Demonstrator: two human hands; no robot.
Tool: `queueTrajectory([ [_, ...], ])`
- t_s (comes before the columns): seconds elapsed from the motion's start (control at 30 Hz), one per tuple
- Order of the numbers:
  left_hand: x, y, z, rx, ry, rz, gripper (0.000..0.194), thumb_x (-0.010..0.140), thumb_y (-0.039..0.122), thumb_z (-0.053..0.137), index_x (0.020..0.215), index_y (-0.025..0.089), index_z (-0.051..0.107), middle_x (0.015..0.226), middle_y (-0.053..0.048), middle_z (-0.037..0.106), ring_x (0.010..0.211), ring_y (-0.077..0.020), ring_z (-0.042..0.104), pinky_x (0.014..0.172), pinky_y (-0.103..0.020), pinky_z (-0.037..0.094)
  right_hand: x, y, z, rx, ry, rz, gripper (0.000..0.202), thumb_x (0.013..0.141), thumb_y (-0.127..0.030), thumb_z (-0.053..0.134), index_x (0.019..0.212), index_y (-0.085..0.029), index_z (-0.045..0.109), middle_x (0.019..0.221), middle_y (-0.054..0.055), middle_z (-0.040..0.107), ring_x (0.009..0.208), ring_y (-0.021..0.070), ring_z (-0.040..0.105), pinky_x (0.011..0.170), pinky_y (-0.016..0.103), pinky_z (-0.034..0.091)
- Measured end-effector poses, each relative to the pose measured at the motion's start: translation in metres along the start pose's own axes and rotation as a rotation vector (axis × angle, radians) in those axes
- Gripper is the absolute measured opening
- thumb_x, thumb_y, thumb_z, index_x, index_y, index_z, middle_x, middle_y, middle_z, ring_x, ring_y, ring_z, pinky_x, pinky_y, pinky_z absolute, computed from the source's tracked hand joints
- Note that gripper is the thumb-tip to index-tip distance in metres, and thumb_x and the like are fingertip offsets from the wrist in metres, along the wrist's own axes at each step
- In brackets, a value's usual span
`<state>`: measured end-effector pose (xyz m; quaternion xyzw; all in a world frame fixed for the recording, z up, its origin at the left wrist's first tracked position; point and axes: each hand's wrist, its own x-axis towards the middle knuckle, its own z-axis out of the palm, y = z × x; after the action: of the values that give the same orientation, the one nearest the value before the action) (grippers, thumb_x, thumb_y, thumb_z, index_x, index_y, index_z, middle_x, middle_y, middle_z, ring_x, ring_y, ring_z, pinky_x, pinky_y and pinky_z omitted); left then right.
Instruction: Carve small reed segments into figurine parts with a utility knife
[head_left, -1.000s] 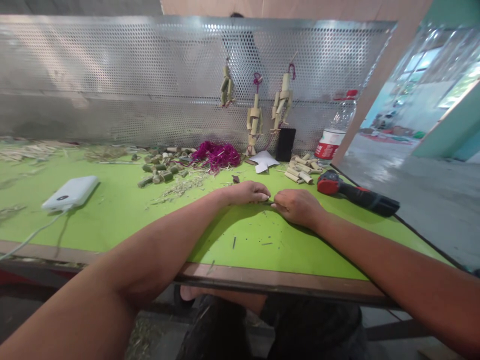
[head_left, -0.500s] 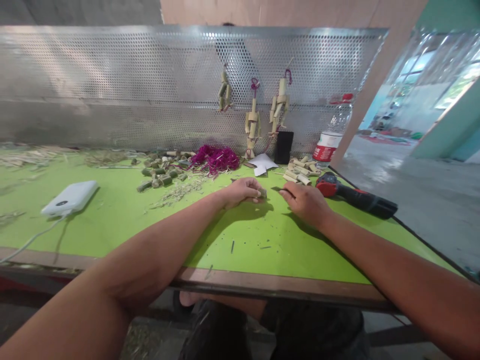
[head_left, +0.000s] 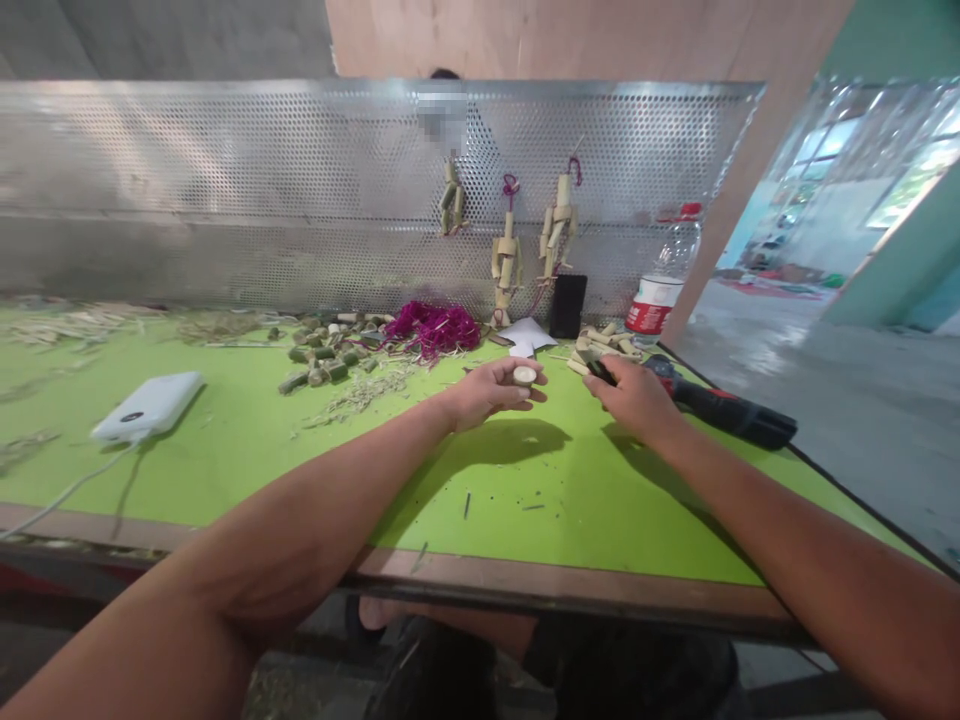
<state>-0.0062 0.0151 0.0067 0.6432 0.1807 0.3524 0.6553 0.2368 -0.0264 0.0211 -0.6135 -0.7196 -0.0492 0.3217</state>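
My left hand (head_left: 491,393) is closed on a short bamboo piece (head_left: 524,376), its pale round cut end turned up toward me above the green tabletop. In my right hand (head_left: 637,398) is a small dark knife (head_left: 598,371), its tip toward the upper left and apart from the bamboo; the fingers hide most of its handle. Just behind the right hand lie pale bamboo tubes (head_left: 616,341). Dark specks and slivers (head_left: 468,504) lie on the table below the hands.
A power drill (head_left: 731,412) lies right of my right hand. Behind stand a plastic bottle (head_left: 651,304) and a black phone-like slab (head_left: 568,306). Bamboo figures (head_left: 507,262) hang on the perforated metal panel (head_left: 300,180). Purple string (head_left: 435,330), green bamboo pieces (head_left: 321,360) and a white power bank (head_left: 150,405) are leftward.
My left hand has turned and lifted slightly, so the bamboo's cut end now faces up. My right hand with the knife has drawn away to the right.
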Motion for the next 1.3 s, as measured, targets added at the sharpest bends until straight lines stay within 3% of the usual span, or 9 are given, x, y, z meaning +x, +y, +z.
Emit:
queueTrajectory([
  [0.17,0.003,-0.01,-0.005,0.183,-0.013,0.016,0.046,0.078,0.006,0.064,0.121,0.02,0.057,0.111,-0.008,0.062,0.096,-0.016,0.066,0.094,-0.041,0.048,-0.008,-0.017,-0.001,0.101,-0.097,-0.092,0.027,0.087,-0.044,0.048,0.093,-0.02,0.059,0.081,0.005,0.063,0.073,0.0194,0.056,0.061,0.027,0.037],
  [0.27,0.006,-0.015,-0.007,0.265,0.008,0.017,0.048,0.079,0.01,0.064,0.126,0.019,0.054,0.108,-0.008,0.063,0.095,-0.0152,0.066,0.095,-0.04,0.047,-0.008,-0.028,-0.001,0.269,-0.143,-0.056,0.029,0.086,-0.043,0.05,0.1,-0.02,0.059,0.078,0.003,0.062,0.066,0.0165,0.055,0.06,0.027,0.041],
  [0.37,0.008,-0.017,-0.006,0.317,0.016,0.036,0.039,0.081,0.016,0.064,0.119,0.016,0.056,0.106,-0.009,0.064,0.096,-0.0157,0.066,0.095,-0.038,0.047,-0.003,-0.037,-0.001,0.47,-0.232,-0.005,0.028,0.085,-0.042,0.051,0.1,-0.019,0.056,0.07,0.0,0.058,0.055,0.013,0.053,0.054,0.025,0.043],
  [0.47,0.006,-0.014,-0.003,0.351,0.001,0.06,0.027,0.083,0.024,0.063,0.107,0.013,0.056,0.104,-0.009,0.065,0.096,-0.0161,0.065,0.09,-0.035,0.049,0.0,-0.045,-0.001,0.53,-0.297,-0.011,0.028,0.087,-0.045,0.047,0.095,-0.019,0.055,0.068,0.0,0.057,0.051,0.0115,0.052,0.049,0.023,0.041],
  [0.57,0.004,-0.012,0.001,0.447,0.064,0.085,0.028,0.082,0.03,0.063,0.104,0.014,0.054,0.097,-0.008,0.065,0.09,-0.0145,0.065,0.083,-0.031,0.049,0.0,-0.052,0.003,0.459,-0.245,-0.06,0.031,0.088,-0.047,0.046,0.096,-0.019,0.058,0.069,0.0,0.059,0.053,0.0121,0.051,0.051,0.024,0.04],
  [0.7,0.003,-0.01,0.007,0.64,0.231,0.097,0.03,0.078,0.033,0.066,0.099,0.016,0.053,0.083,-0.002,0.064,0.076,-0.0119,0.061,0.07,-0.025,0.047,-0.007,-0.055,0.01,0.348,-0.116,-0.07,0.033,0.084,-0.048,0.052,0.098,-0.02,0.062,0.08,0.003,0.066,0.069,0.0169,0.057,0.061,0.027,0.041],
  [0.87,0.001,-0.003,0.015,0.8,0.383,0.117,0.03,0.075,0.036,0.067,0.092,0.017,0.051,0.078,0.0,0.06,0.07,-0.0115,0.055,0.061,-0.023,0.041,-0.017,-0.052,0.01,0.153,-0.115,-0.077,0.028,0.084,-0.047,0.054,0.091,-0.023,0.065,0.081,0.003,0.068,0.072,0.0189,0.059,0.057,0.026,0.036],
  [1.07,-0.003,0.0,0.022,0.902,0.437,0.134,0.024,0.074,0.034,0.065,0.088,0.017,0.055,0.076,0.0,0.058,0.066,-0.0116,0.049,0.059,-0.023,0.036,-0.024,-0.051,0.008,-0.067,-0.098,-0.112,0.047,0.085,-0.065,0.044,0.099,-0.023,0.062,0.083,0.006,0.069,0.071,0.0207,0.06,0.055,0.026,0.03],
  [1.3,-0.003,0.0,0.026,1.012,0.446,0.208,0.006,0.072,0.021,0.058,0.075,0.016,0.057,0.067,0.001,0.055,0.063,-0.0112,0.044,0.056,-0.022,0.03,-0.029,-0.056,0.01,-0.078,-0.14,-0.186,0.042,0.092,-0.059,0.035,0.088,-0.022,0.054,0.077,0.003,0.064,0.068,0.0182,0.056,0.054,0.026,0.024],
])
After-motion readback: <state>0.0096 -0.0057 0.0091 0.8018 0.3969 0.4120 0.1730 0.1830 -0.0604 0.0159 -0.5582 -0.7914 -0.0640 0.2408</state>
